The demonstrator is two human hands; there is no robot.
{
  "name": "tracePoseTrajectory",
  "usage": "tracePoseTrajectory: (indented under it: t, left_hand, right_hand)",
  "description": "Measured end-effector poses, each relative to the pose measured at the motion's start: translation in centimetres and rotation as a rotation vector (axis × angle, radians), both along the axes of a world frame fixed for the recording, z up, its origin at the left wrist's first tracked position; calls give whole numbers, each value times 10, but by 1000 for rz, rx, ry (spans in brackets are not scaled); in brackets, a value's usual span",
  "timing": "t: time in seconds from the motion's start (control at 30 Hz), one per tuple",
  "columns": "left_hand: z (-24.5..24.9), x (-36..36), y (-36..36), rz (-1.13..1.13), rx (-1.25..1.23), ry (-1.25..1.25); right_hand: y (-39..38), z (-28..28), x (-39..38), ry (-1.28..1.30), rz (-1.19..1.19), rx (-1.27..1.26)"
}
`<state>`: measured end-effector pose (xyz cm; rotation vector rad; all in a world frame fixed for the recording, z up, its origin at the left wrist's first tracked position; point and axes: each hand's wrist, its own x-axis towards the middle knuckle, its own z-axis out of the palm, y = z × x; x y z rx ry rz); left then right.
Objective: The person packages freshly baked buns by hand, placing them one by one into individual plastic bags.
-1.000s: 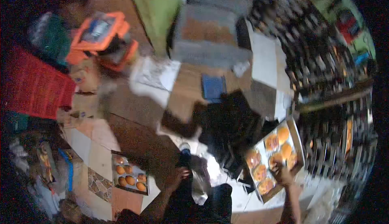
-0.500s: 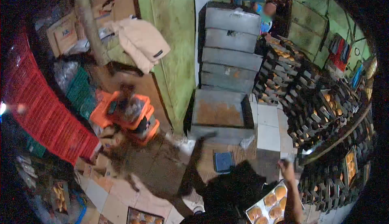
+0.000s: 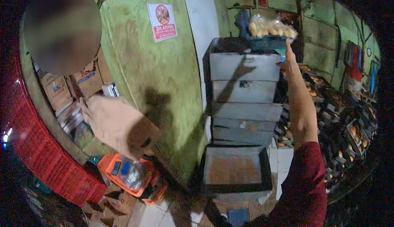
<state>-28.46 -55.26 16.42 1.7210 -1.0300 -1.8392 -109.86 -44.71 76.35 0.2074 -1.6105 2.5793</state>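
Raised since earlier: one right hand, grip spread, near one bread bag.

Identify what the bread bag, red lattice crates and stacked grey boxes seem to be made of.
Bread bag: likely thin clear plastic film; it glints and rolls show through.
Red lattice crates: probably moulded plastic, with evenly gridded walls.
Stacked grey boxes: dull, blotchy faces; plastic or metal, unclear.

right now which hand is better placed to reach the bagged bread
Probably the right: the right hand is raised just below the bread in this view, with the arm stretched out. Whether they touch is unclear. The left hand is out of view.
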Motion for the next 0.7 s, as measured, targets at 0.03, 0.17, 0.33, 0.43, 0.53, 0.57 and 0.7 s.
tracePoseTrajectory:
  t: [0.03,0.17,0.33,0.43,0.53,0.57,0.7]
  left_hand:
    - [12,-22,-10,-10,-2,-6]
    - [45,-90,-46,-25,-14,-13]
    - [67,-131,-69,-28,-35,26]
    - [87,-163,-87,-80,-68,90]
    - [123,-216,-105,-203,-137,197]
    - [140,-242,-111,-263,-170,245]
    - [237,-411,-148,-581,-345,476]
  right_hand:
    - [-17,7,-23,-63,-69,-14]
    - [-80,19,-83,-213,-316,-159]
    - [-96,-14,-172,221,-271,-599]
    - [-90,-2,-101,503,-478,-603]
    - [-72,-3,-114,430,-364,-577]
    - [-69,-5,-109,434,-367,-580]
    - [-50,-43,-114,502,-420,-471]
